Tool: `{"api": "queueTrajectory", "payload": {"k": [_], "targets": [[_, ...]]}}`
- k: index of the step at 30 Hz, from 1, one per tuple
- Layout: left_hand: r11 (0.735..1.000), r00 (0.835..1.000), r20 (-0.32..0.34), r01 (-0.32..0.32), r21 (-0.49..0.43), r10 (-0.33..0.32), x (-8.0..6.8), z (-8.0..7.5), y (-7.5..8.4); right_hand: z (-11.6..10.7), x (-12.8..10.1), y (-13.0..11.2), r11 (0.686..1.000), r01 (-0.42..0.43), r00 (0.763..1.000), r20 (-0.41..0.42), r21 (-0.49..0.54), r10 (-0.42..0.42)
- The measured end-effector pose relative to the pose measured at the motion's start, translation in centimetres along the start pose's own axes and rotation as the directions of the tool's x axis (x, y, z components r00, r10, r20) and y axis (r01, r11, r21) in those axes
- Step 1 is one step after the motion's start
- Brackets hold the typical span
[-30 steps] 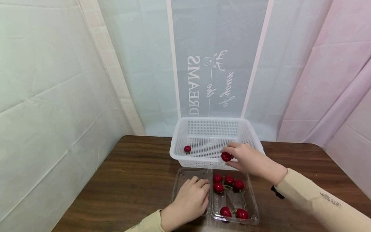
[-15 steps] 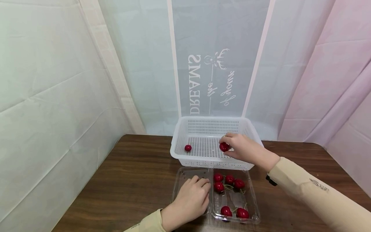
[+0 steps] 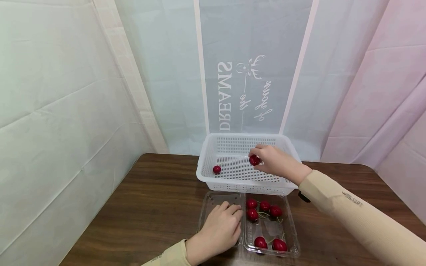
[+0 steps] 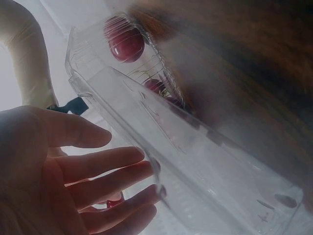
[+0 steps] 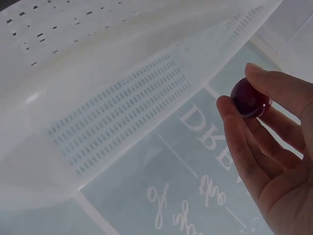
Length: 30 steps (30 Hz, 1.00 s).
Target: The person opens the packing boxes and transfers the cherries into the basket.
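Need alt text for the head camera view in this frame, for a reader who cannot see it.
A person's right hand pinches a red cherry above a white perforated basket that already holds one cherry. The left hand rests flat on the empty half of an open clear clamshell box on a brown wooden table; five cherries lie in its other half.

Soft, even light fills my head view; shadows under my hands on the table [image 3: 139, 207] are faint, and straight lines bow toward the edges. My left wrist view is hazy and washed out, with glare on the clear box [image 4: 161, 147] and backlit fingers. My right wrist view is bright, the basket [image 5: 112, 98] slightly soft.
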State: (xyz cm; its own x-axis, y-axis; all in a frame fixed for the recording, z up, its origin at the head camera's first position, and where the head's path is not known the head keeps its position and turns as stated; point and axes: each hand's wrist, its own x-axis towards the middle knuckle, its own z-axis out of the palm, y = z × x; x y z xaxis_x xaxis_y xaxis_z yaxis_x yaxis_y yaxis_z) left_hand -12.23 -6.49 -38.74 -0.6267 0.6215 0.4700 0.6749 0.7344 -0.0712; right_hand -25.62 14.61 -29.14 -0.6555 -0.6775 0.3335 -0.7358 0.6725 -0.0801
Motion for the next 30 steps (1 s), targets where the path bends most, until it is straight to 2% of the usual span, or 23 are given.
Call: {"api": "queueTrajectory", "payload": {"k": [7, 20, 30], "targets": [[1.000, 1.000, -0.005, -0.007, 0.000, 0.007, 0.1, -0.1, 0.0, 0.3, 1.1, 0.7, 0.999, -0.047, 0.998, 0.049, -0.015, 0.048], [1.000, 1.000, -0.011, -0.009, 0.001, 0.009, 0.1, -0.1, 0.0, 0.9, 3.2, 1.5, 0.999, -0.048, 0.996, 0.080, -0.009, 0.048], [1.000, 1.000, 0.006, -0.003, -0.001, 0.003, 0.0, -0.1, -0.1, 1.6, 4.7, 1.9, 0.997, -0.071, 0.988, 0.142, 0.024, 0.067]]}}
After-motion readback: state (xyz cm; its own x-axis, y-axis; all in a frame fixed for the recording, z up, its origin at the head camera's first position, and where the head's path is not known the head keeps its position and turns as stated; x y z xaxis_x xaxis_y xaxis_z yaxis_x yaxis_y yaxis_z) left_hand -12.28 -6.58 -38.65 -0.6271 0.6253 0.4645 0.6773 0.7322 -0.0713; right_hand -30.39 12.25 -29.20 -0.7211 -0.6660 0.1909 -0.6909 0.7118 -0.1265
